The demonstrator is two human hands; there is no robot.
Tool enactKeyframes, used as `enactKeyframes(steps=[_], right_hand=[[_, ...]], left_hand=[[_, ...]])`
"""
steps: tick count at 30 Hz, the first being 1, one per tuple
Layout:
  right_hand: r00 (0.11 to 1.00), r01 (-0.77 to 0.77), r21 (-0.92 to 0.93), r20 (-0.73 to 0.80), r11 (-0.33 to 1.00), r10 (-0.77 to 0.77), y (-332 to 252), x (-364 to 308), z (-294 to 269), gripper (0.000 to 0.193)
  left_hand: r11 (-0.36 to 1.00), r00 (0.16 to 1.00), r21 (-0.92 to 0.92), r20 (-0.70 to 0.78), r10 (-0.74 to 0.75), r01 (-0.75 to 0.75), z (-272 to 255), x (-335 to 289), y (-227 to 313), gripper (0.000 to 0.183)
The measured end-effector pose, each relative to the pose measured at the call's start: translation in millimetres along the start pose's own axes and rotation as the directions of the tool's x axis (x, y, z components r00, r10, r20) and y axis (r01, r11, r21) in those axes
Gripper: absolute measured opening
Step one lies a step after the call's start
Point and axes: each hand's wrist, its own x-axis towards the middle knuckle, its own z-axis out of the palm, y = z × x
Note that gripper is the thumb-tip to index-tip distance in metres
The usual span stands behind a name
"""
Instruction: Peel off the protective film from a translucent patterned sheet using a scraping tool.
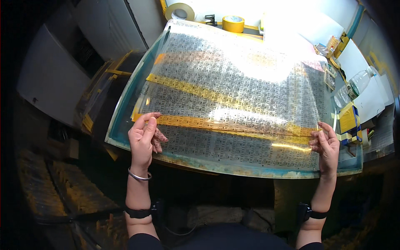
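Observation:
A large transparent film sheet point(250, 93) covered in small dark printed marks spans the table, its surface curved and shining under the light. My left hand point(141, 139) is closed on its left near side, thumb on top and other fingers showing through the film. On the right side my right hand point(329, 146) pinches the sheet the same way. Across it run a yellow tape strip point(189, 88) and, closer to me, an orange-yellow strip point(191, 122). More printed film point(200, 148) shows below the near strip; whether it is a separate layer I cannot tell.
The table's worn teal edge point(187, 163) runs along the front. Tape rolls, one wide and pale point(180, 12), one yellow point(233, 24), stand at the back beside a black clip point(210, 19). At right are a clear plastic bottle point(354, 87) and a blue-and-yellow box point(350, 121).

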Motion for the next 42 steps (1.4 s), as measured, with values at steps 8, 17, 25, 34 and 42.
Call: enactKeyframes(steps=[8,17,25,34,42], right_hand=[[0.992,0.044,0.011,-0.120,0.999,-0.042,3.5,0.3,6.1,0.035],[0.659,0.409,-0.373,-0.510,0.833,-0.552,-8.0,7.6,-55.6,0.014],[0.909,0.131,-0.989,0.090,0.075,-0.406,-21.5,40.8,-55.6,0.036],[0.997,-0.066,-0.919,-0.047,0.389,0.058,-35.7,54.8,-40.3,0.038],[0.994,0.103,-0.189,0.057,0.977,-0.094,-55.8,-27.0,1.3,0.038]], left_hand=[[0.999,0.996,0.042,-0.086,-0.003,0.007,0.5,1.2,6.3,0.027],[0.997,0.993,0.057,-0.109,0.052,-0.046,-17.6,8.6,-37.1,0.028],[0.988,0.989,0.154,-0.146,0.037,-0.014,-9.6,7.8,-24.1,0.028],[0.993,0.995,0.074,-0.002,0.095,-0.095,0.8,2.5,-3.7,0.025],[0.991,0.993,-0.131,-0.106,-0.042,0.028,22.2,-37.3,3.8,0.023]])
